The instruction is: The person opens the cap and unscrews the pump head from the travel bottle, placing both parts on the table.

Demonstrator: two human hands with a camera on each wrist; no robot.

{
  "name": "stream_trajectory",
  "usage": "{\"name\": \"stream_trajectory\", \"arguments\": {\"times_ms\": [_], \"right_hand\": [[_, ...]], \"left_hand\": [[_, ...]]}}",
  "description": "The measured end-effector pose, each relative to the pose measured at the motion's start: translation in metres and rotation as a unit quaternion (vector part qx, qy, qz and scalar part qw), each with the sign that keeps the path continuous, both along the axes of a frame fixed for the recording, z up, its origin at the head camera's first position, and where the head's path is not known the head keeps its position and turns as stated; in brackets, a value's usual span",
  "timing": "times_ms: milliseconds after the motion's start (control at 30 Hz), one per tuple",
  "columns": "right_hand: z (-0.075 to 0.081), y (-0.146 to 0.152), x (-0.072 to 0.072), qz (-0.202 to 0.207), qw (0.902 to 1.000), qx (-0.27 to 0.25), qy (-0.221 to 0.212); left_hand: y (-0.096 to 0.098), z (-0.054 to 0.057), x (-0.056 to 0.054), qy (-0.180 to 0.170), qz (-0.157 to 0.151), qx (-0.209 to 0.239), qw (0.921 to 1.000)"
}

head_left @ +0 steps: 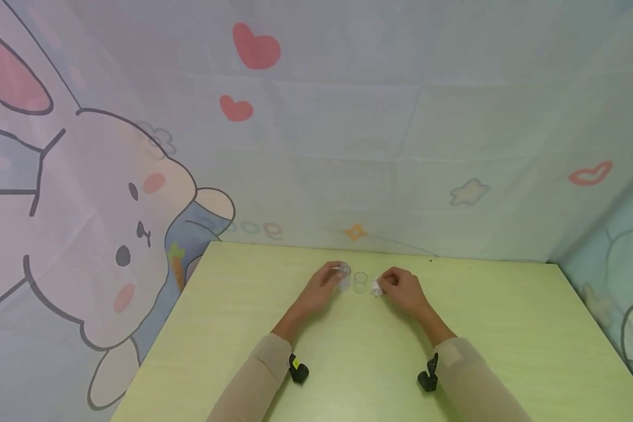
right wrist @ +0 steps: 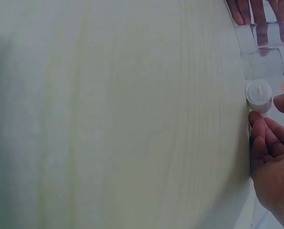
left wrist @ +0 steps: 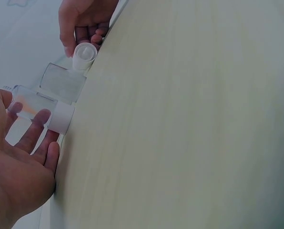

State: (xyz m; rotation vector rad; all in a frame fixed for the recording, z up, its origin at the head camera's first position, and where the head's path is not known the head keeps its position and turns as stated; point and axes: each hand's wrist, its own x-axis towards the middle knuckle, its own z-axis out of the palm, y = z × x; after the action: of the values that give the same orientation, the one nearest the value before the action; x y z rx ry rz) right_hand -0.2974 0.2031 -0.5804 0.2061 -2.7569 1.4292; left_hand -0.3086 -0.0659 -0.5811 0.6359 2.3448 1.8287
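My left hand (head_left: 319, 290) holds a clear bottle (left wrist: 35, 102) upright on the table, with fingers and thumb round its body. The bottle has a white band (left wrist: 61, 118) at its lower end and a narrower ridged neck on top. Right beside it stands a short clear cup (head_left: 360, 282), touched by neither hand. To the right of that cup, my right hand (head_left: 403, 290) has its thumb and fingertips round a small white cap (head_left: 376, 287). The cap's round end, with a translucent centre, faces me in the right wrist view. Its far side is hidden.
The pale yellow-green table (head_left: 506, 328) reaches back to a hanging cloth (head_left: 337, 146) printed with a rabbit and hearts. More printed cloth (head_left: 622, 281) hangs along the right side. A black wrist camera (head_left: 298, 370) sits at the left cuff, another (head_left: 428, 378) at the right.
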Motion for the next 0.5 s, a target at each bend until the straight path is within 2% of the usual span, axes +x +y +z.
{"name": "stream_trajectory", "arguments": {"times_ms": [433,500], "right_hand": [[-0.0031,0.0008,-0.0005,0.0,1.0,0.001,0.007],[-0.0037,0.0006,-0.0005,0.0,1.0,0.002,0.009]], "left_hand": [[0.0005,-0.0009,0.0007,-0.004,0.002,0.01,0.9999],[0.0018,0.0061,0.0055,-0.005,0.003,0.017,0.9998]]}}
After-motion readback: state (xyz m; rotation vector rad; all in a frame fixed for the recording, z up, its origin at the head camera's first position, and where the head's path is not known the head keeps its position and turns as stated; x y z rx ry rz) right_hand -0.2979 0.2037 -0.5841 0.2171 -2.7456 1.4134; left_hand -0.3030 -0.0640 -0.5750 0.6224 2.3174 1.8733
